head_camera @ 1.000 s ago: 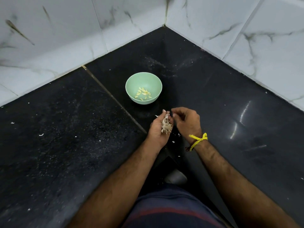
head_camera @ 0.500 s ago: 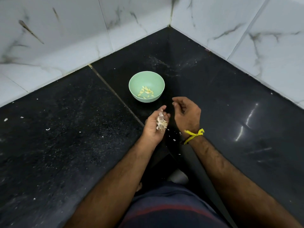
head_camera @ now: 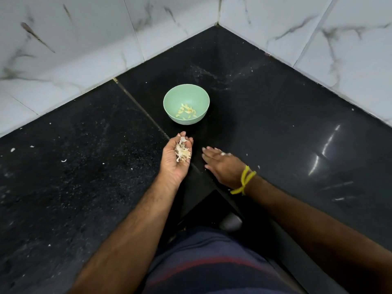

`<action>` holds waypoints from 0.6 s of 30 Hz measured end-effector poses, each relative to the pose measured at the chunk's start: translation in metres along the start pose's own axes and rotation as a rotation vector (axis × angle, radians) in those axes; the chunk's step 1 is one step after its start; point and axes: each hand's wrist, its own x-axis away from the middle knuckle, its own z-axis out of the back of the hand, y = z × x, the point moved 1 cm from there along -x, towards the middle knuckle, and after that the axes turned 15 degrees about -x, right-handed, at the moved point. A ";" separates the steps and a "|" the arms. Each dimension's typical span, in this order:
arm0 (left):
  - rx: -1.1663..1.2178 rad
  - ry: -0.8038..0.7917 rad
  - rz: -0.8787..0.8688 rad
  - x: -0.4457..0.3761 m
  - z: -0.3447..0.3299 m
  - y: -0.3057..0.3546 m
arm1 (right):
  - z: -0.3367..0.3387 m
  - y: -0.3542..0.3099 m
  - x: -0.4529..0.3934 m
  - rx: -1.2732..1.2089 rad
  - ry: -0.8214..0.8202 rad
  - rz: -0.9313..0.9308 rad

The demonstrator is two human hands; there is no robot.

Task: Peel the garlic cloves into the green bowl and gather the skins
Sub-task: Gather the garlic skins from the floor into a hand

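Head view: green bowl (head_camera: pixel 186 104) at twelve o'clock holds peeled garlic cloves (head_camera: pixel 186 112). Left hand (head_camera: pixel 176 160) cups garlic skins (head_camera: pixel 182 152); right hand (head_camera: pixel 222 165), at three o'clock from it, lies flat, fingers straight, on the counter (head_camera: pixel 286 128).

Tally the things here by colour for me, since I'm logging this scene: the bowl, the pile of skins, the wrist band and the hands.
Green: 1, the bowl
Pale cream: 1, the pile of skins cupped in the left hand
Yellow: 1, the wrist band
Bare hands: 2, the left hand and the right hand, flat on the counter
Total: 5
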 end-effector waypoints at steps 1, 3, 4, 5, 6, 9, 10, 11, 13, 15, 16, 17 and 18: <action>0.011 -0.010 0.010 0.001 0.000 -0.003 | -0.003 0.002 0.021 0.030 0.057 0.046; 0.037 -0.024 0.036 0.003 -0.002 -0.010 | -0.002 0.009 0.051 -0.006 0.170 0.047; 0.033 -0.025 0.054 0.003 -0.003 -0.014 | 0.001 0.011 0.062 -0.050 0.256 -0.011; 0.023 -0.025 0.071 0.005 -0.004 -0.018 | 0.006 0.013 0.070 -0.127 0.373 -0.117; 0.016 -0.024 0.085 0.006 -0.004 -0.021 | 0.006 0.017 0.079 -0.199 0.499 -0.245; 0.025 -0.021 0.100 0.010 -0.005 -0.023 | -0.005 0.022 0.098 -0.248 0.634 -0.608; 0.030 -0.019 0.101 0.010 -0.004 -0.023 | -0.012 0.020 0.098 -0.219 0.607 -0.671; 0.032 -0.018 0.101 0.010 -0.004 -0.023 | -0.017 0.017 0.093 -0.180 0.574 -0.700; 0.032 -0.011 0.102 0.009 -0.002 -0.023 | -0.025 0.006 0.072 -0.149 0.528 -0.701; 0.028 -0.015 0.098 0.009 0.000 -0.023 | -0.033 -0.009 0.044 -0.130 0.472 -0.636; 0.027 -0.019 0.094 0.009 0.002 -0.023 | -0.039 -0.017 0.031 -0.110 0.432 -0.584; 0.023 -0.023 0.091 0.008 0.002 -0.022 | -0.043 -0.024 0.020 -0.093 0.395 -0.533; 0.019 -0.026 0.088 0.007 0.003 -0.020 | -0.046 -0.029 0.013 -0.086 0.376 -0.484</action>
